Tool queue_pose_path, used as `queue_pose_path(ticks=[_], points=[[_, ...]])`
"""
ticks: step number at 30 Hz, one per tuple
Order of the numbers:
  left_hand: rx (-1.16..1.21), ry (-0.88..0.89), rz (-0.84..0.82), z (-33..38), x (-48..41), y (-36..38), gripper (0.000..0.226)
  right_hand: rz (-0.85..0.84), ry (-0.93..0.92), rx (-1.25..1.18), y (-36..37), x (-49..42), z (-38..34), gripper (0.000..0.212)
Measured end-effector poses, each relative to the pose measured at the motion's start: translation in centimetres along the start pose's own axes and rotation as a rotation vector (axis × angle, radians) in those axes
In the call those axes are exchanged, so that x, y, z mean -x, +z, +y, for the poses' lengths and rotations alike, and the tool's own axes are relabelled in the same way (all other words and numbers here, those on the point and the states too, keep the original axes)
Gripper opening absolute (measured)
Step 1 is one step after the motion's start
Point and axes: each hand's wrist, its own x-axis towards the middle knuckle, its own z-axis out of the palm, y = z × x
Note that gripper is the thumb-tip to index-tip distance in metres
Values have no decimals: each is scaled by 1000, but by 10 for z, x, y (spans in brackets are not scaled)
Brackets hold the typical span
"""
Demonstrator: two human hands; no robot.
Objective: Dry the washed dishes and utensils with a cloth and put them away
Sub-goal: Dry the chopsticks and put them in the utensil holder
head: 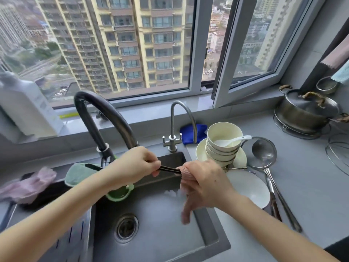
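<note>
Bare forearms reach in from the bottom edge over a grey, matte steel sink [154, 248] with a round ribbed drain [126, 228]. Left hand [132, 165] pinches the end of thin dark chopsticks [168, 169], held level above the basin. Right hand [204, 183] is clenched round a pink, nubby cloth [186, 173] wrapped over the chopsticks' other end; its lower fingers hang loose and blurred. On the smooth grey counter [311, 186] just right of the sink: cream bowls [222, 146] nested in a stack on a cream plate [201, 153], a white spoon [234, 140] lying in the top bowl. Below them a shallow white bowl [249, 188], and beside it a steel ladle [264, 154] with long shiny handle. Lidded metal pot [306, 112] stands far right by the window. Dark curved tap [105, 120] arches behind the left hand.
</note>
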Motion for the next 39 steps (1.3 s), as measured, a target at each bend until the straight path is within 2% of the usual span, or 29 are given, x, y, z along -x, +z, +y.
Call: queue_pose_path(ticks=[3, 6, 9, 11, 13, 14, 15, 18, 20, 23, 26, 29, 33, 35, 37, 39], points=[[219, -64, -110, -5, 7, -12, 37, 2, -34, 30, -12, 16, 10, 22], [340, -94, -218, -8, 9, -16, 36, -7, -20, 0, -23, 28, 14, 25], [428, -102, -291, -5, 6, -24, 31, -44, 36, -10, -29, 32, 11, 30], [668, -125, -255, -2, 1, -32, 31, -61, 148, -72, -31, 35, 11, 20], [992, -146, -127, -2, -4, -35, 41, -64, 364, -249, -37, 36, 11, 26], [1067, -127, -58, -2, -6, -32, 44, -69, 466, -372, -42, 35, 11, 29], [1032, -94, -2, -1, -7, -23, 44, -75, 538, -501, -46, 32, 9, 27], [634, 18, 123, 16, -8, 20, 31, -145, 633, -904, -52, 22, -4, 25], [628, 64, 77, 27, -13, 44, 31, -180, 674, -1119, -50, 18, -12, 31], [909, 109, -81, 34, -21, 69, 26, -154, 742, -1398, -45, 15, -21, 38], [1162, 46, -44, 41, -22, 80, 15, -132, 755, -1531, -38, 14, -24, 45], [1195, -13, 22, 46, -24, 82, 17, -139, 728, -1469, -35, 24, -20, 38], [1104, -23, 125, 42, -30, 75, 20, -204, 780, -1148, -39, 46, -6, 29], [1150, -40, 153, 40, -32, 70, 14, -104, 805, -1002, -46, 52, 1, 34], [1139, -64, 117, 37, -30, 65, 14, 76, 818, -901, -59, 49, 7, 52], [1069, -104, 42, 35, -25, 63, 15, 200, 830, -820, -73, 38, 10, 46]])
